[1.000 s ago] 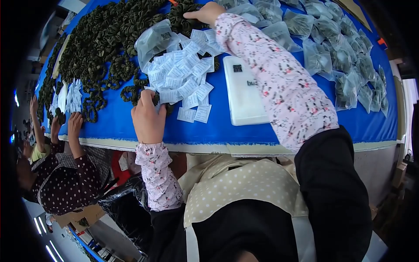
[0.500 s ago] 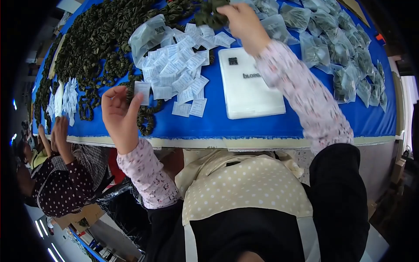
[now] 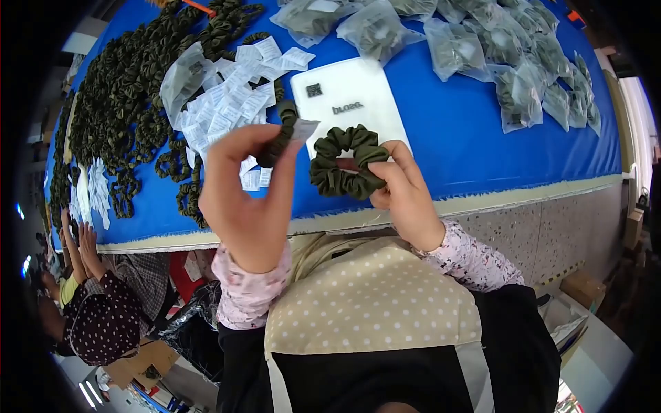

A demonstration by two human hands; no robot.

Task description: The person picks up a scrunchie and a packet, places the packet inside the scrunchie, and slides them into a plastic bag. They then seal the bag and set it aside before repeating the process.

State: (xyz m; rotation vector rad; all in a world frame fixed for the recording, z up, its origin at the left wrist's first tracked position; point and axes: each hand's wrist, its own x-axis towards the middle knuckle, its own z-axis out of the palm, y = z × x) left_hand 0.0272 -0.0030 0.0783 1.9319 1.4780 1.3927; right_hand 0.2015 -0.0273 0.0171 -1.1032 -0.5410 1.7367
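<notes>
Olive-green cloth, gathered into soft puckers, forms the scrunchie in the right hand, a plump ring with an open centre. Thumb and fingers pinch its right side, holding it up near the front edge of the surface, where it overlaps the lower part of a smooth white pack with dark lettering and a square code. The left hand grips a second scrunchie, seen nearly edge-on, together with a thin, pale paper slip that juts out stiffly beside the thumb.

Behind the left hand, and partly hidden by it, lies a loose heap of printed paper slips; a crumpled, translucent bag sits against its left side. Beyond spreads a deep mound of dark ruffled rings. At the far right, frosted bags with dark contents crowd together, puffy and creased.

The surface has a smooth blue covering, frayed along its cream front edge. A speckled panel shows below, with a cardboard box at the lower right. On the left, a co-worker in a dark spotted top reaches toward the same surface.
</notes>
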